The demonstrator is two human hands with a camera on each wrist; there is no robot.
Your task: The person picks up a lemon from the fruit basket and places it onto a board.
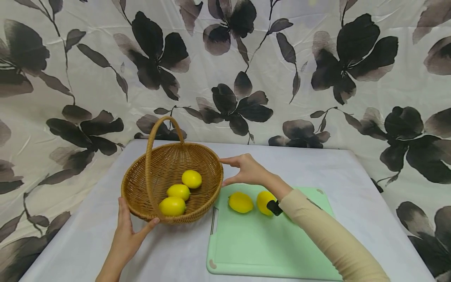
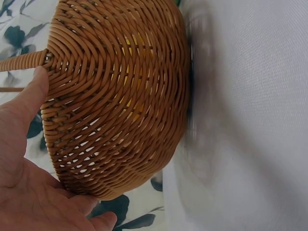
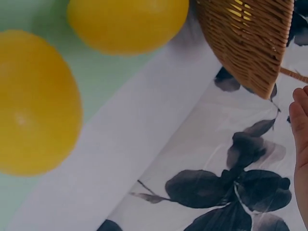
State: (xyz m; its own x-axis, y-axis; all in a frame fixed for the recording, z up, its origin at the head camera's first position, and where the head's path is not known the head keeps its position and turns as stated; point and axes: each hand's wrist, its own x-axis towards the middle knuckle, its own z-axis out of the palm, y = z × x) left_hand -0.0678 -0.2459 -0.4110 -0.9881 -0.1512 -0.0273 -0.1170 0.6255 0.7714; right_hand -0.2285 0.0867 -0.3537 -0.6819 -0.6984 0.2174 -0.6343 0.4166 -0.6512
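Observation:
A brown wicker basket [image 1: 137, 182] with an arched handle [image 1: 149, 164] stands left of centre in the head view. Inside it lie three lemons [image 1: 172, 206]. My left hand [image 1: 127, 239] touches the basket's near left side from outside, its thumb by the handle's foot and its fingers spread along the wall. At the opposite side, my right hand [image 1: 248, 170] has thumb and fingers spread, with the tips at the outer rim. Straight fingers [image 3: 299, 113] show at the edge of the right wrist view; whether they press the wicker cannot be told there.
Right of the basket lies a light green cutting board [image 1: 267, 250] on a white-covered table [image 1: 169, 254]. Two lemons [image 1: 241, 202] rest on the board, one partly behind my right sleeve [image 1: 327, 231]. Flower-patterned cloth [image 1: 289, 98] hangs behind the table.

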